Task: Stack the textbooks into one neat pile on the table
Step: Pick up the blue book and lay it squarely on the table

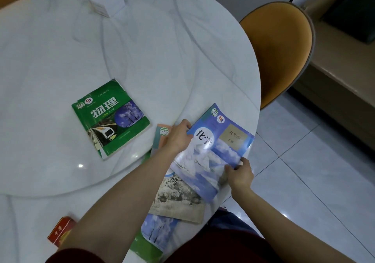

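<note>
A blue chemistry textbook (215, 153) lies tilted near the table's right edge, held at two sides. My left hand (178, 139) grips its left edge and my right hand (240, 174) pinches its lower right corner. Under it lies a textbook with a faded landscape cover (178, 199), and under that a green and blue one (154, 232) at the near edge. A green physics textbook (110, 118) lies alone further left on the white marble table (142, 49).
A white tissue box (105, 0) stands at the far side of the table. A small red box (59, 230) sits at the near left beside my left forearm. An orange chair (280, 53) stands to the right, over tiled floor.
</note>
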A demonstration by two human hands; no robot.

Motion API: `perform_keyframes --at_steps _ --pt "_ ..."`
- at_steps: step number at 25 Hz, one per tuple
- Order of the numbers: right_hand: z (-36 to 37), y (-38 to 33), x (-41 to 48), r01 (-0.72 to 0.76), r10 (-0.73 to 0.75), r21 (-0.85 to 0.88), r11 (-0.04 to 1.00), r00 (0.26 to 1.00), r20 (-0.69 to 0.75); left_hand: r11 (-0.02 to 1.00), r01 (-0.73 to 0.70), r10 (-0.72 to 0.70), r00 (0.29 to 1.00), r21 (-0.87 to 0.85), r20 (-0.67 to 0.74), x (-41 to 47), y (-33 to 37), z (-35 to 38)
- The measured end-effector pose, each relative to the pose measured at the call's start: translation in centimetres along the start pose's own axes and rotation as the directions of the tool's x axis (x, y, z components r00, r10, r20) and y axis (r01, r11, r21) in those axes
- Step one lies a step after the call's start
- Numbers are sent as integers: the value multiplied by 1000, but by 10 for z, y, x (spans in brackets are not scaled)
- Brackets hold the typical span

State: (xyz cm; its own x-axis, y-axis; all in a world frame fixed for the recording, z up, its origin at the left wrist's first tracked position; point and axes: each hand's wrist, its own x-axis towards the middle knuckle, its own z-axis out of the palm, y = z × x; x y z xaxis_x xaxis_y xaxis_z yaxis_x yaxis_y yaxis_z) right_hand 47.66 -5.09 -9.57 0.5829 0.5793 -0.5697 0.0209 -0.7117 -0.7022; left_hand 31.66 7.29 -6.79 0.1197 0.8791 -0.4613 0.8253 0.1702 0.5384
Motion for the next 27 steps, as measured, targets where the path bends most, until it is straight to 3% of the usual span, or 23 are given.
perform_keyframes --at_steps 5,8,10,13,20,27 --pt "-11 -12 4 -46 41 118 992 998 51 971 61 -82 993 -230 -80 -16 -13 5" --pt "-9 -32 4 54 -68 130 990 991 111 870 86 -159 981 -485 -111 -23 -24 1" --pt "-4 -48 4 118 -136 119 986 979 152 823 77 -210 962 -563 -176 -27 -28 -7" --pt "11 -75 3 207 -225 99 973 946 234 780 43 -270 923 -624 -274 -35 -35 -26" --pt "71 -143 1 385 -370 45 922 839 400 633 26 -466 811 -774 -354 -50 -65 -77" --pt "150 -196 -13 473 -408 38 880 713 570 520 -4 -647 651 -854 -397 -54 -110 -122"
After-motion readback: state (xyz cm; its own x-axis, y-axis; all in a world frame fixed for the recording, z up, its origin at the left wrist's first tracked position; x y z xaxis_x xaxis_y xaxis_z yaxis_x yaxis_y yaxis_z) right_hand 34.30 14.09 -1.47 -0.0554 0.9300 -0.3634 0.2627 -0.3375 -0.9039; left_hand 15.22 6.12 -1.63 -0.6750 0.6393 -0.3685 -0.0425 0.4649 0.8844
